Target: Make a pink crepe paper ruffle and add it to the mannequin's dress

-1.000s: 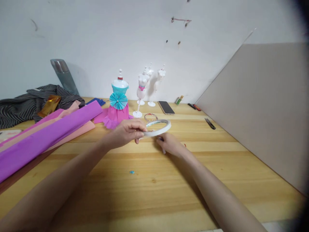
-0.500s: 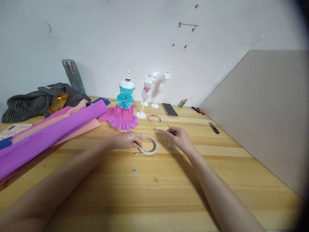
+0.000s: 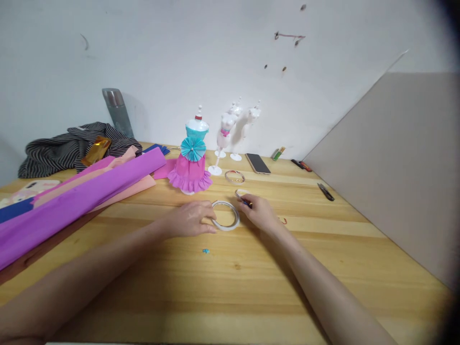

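Note:
A wide white roll of tape [image 3: 236, 223] lies on the wooden table between my hands. My left hand [image 3: 192, 218] is at its left rim, thumb and fingers apart, fingertips touching or very close to the roll. My right hand [image 3: 259, 211] is closed on a slim tool with a dark blue handle [image 3: 247, 204] and a thin metal end; its exact kind is not clear. Just beyond those fingers lies a smaller pale ring [image 3: 242, 191], partly covered by the hand. A little turquoise scrap [image 3: 205, 251] rests nearer to me.
A small dress form in a turquoise and pink paper dress [image 3: 190, 167] stands behind my left hand. White dress forms [image 3: 224, 132], a bead ring [image 3: 235, 178] and a phone [image 3: 258, 163] are farther back. Crepe paper rolls [image 3: 89, 203] lie left; snips [image 3: 325, 191] lie right.
My left fingers have loosened from the tape roll and spread. My right hand has moved nearer the roll with the tool, whose tip has turned. The whole view has shifted slightly.

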Available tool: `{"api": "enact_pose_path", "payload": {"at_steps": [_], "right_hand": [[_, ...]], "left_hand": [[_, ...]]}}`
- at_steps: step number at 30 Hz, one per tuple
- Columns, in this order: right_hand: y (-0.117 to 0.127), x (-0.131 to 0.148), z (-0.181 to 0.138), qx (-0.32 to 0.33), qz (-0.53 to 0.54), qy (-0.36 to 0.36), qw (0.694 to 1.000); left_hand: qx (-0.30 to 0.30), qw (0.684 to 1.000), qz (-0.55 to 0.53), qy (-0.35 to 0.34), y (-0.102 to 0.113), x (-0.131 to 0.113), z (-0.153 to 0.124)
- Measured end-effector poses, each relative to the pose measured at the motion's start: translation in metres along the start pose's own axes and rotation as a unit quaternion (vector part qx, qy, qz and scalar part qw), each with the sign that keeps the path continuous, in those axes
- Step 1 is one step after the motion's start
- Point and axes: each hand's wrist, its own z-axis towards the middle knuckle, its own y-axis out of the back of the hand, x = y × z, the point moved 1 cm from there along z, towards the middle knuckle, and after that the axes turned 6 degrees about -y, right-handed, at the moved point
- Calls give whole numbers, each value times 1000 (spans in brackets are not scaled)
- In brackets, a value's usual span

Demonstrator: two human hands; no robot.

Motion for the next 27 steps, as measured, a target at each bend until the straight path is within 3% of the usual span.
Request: {"api": "enact_pose_path", "payload": {"at_steps": [10, 21, 27], "right_hand": [[-12, 8, -2, 25, -32, 31, 999], [-8, 11, -3, 37, -11, 94, 995], [-7, 11, -3, 33, -2, 85, 996]], "left_hand": [[38, 995, 69, 60, -8, -4, -1], [3, 993, 63, 103, -16, 15, 5], [-5, 995, 36, 90, -17, 21, 5]]}}
